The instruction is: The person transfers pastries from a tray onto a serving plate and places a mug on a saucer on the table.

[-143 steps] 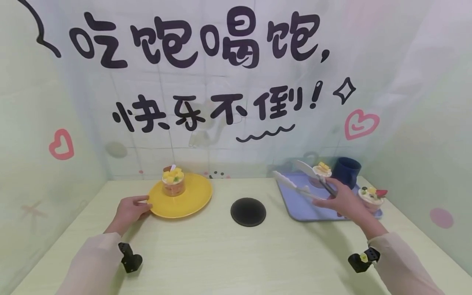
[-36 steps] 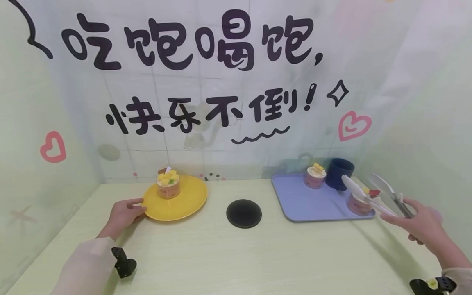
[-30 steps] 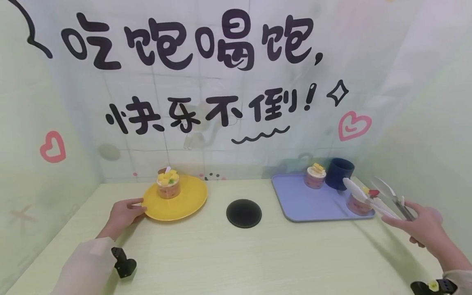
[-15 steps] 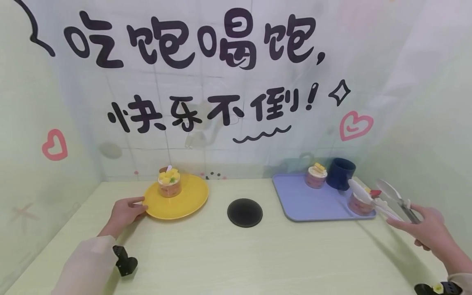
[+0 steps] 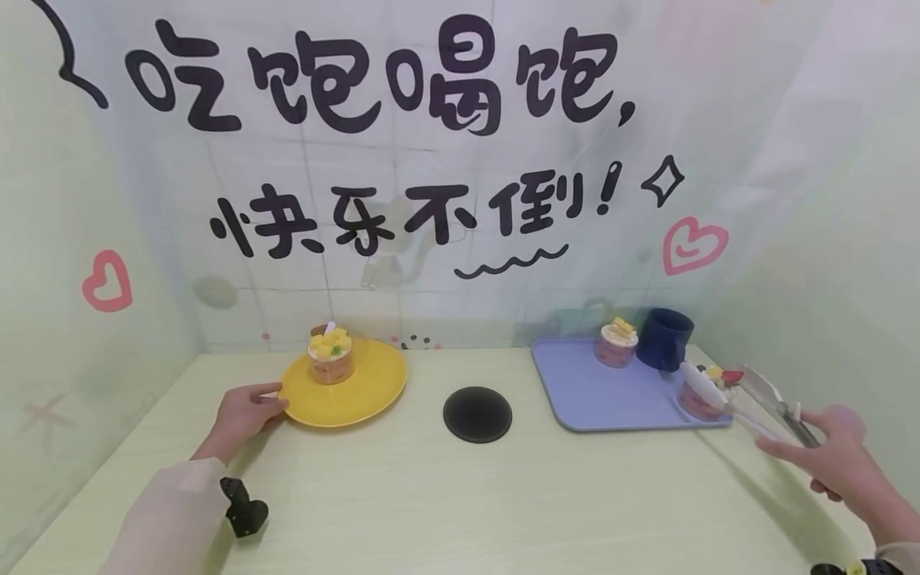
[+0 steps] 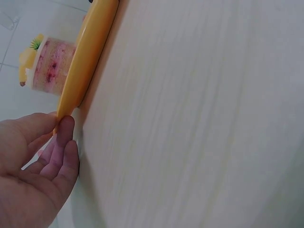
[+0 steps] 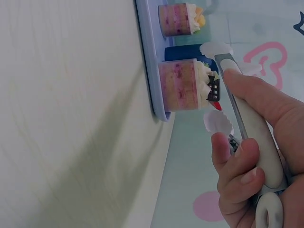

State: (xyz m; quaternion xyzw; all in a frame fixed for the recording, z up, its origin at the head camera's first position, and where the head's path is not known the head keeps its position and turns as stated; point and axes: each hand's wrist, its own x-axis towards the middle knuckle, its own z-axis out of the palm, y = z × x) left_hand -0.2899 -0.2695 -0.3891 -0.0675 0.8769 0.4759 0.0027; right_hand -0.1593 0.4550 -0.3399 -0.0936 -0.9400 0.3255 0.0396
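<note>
Head view: the right hand (image 5: 837,459) holds the tongs (image 5: 762,389), blades apart at either side of the front dessert (image 5: 695,406), which stands at the tray's (image 5: 611,399) corner; uneven closing could tip it or nudge the mug (image 5: 663,339). Left wrist view: the left hand (image 6: 33,194) pinches the plate's (image 6: 88,52) rim. Right wrist view: thumb along one handle, fingers curled at the other.
</note>
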